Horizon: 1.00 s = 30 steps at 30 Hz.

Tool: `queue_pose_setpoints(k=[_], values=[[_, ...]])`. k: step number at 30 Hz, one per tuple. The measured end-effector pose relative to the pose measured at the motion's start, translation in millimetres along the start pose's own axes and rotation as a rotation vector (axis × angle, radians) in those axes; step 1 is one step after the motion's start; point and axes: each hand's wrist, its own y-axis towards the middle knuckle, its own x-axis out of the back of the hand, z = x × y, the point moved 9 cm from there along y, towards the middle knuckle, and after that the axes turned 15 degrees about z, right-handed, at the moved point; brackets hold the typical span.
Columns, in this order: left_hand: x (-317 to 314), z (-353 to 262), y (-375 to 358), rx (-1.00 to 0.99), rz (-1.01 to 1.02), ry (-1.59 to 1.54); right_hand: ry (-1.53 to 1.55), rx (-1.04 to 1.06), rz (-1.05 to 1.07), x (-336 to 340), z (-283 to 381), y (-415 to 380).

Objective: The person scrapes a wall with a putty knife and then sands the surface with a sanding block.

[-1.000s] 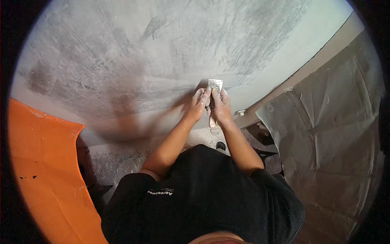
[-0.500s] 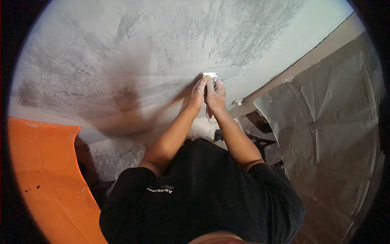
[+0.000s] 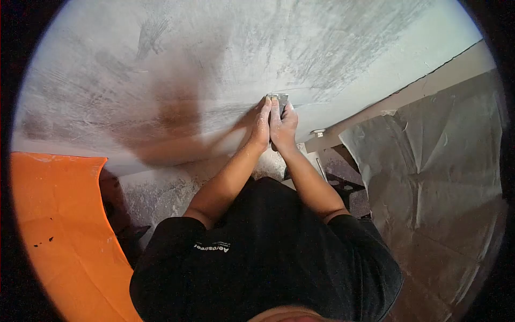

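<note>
A putty knife (image 3: pixel 283 100) with a flat metal blade meets the grey-streaked plaster wall (image 3: pixel 225 59). My right hand (image 3: pixel 284 124) is closed around its handle, with a finger stretched up along the blade. Beside it, my left hand (image 3: pixel 261 124) presses its closed fingers against the knife's left side. Most of the handle is hidden between my hands; its dark lower end shows just beneath them. White plaster dust coats the fingers of both hands.
An orange sheet (image 3: pixel 64 225) hangs at the left, and a creased grey-brown sheet (image 3: pixel 429 177) covers the right side. A small white fitting (image 3: pixel 317 132) sits low on the wall, right of my hands. The floor (image 3: pixel 161 196) below is spattered with plaster.
The view has turned slightly, shifting the wall marks and the right sheet. The knife's blade has tilted, now looking greyer and less bright. Both hands keep their grip.
</note>
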Motion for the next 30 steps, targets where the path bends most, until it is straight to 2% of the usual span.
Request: queue_pose_setpoints(k=[9, 12, 19, 26, 30], values=[[-1, -2, 0, -0.019, -0.021, 0.000, 0.069, -0.023, -0.020, 0, -14, 2], [1, -2, 1, -0.044, -0.029, 0.021, 0.002, -0.035, 0.002, 0, -6, 2], [8, 7, 6, -0.031, -0.009, 0.000, 0.099, 0.018, 0.019, -3, -12, 5], [2, -8, 0, -0.017, -0.093, 0.077, 0.051, -0.017, 0.005, -3, -30, 7], [-5, -19, 3, -0.014, -0.046, 0.073, 0.090, 0.006, 0.011, -2, 6, 9]])
